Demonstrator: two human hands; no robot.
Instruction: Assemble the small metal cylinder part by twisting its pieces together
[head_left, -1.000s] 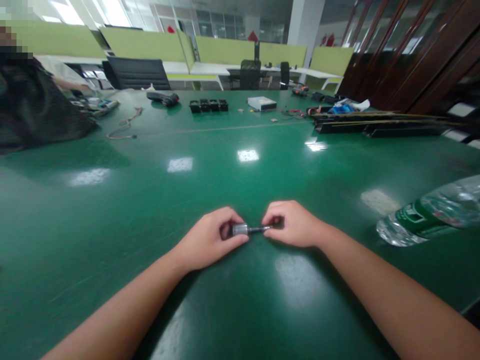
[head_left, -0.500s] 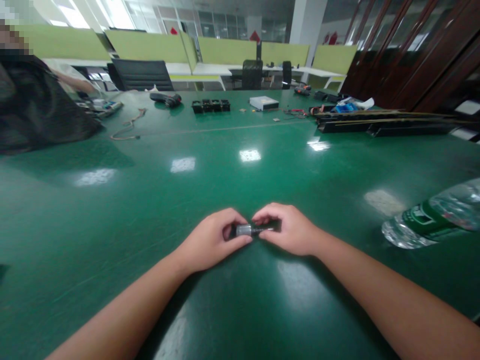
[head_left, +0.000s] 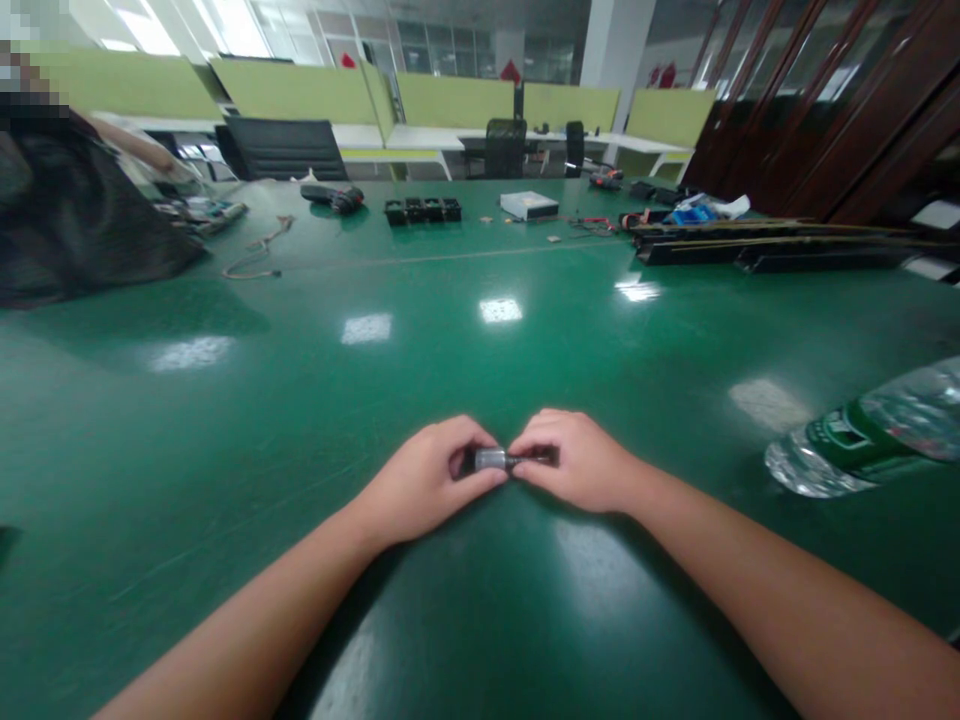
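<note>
A small black-and-silver cylinder (head_left: 491, 458) lies sideways between my two hands, low over the green table (head_left: 420, 380). My left hand (head_left: 427, 480) is closed around its left part, with thumb and fingers along the silver section. At the other end, my right hand (head_left: 574, 460) pinches the thin dark part between thumb and fingertips. The fingertips of both hands almost meet. My fingers hide much of the cylinder, and its exact kind is too small to make out.
A clear plastic bottle with a green label (head_left: 855, 440) lies at the right. Farther back are a black box-shaped row (head_left: 422, 211), a grey metal box (head_left: 529, 206), a cable (head_left: 251, 262) and long black rails (head_left: 690, 246). Another person (head_left: 75, 210) is at the far left.
My right thumb and fingertips have closed in on the thin dark part. My left hand has barely shifted, slightly to the right with the cylinder.
</note>
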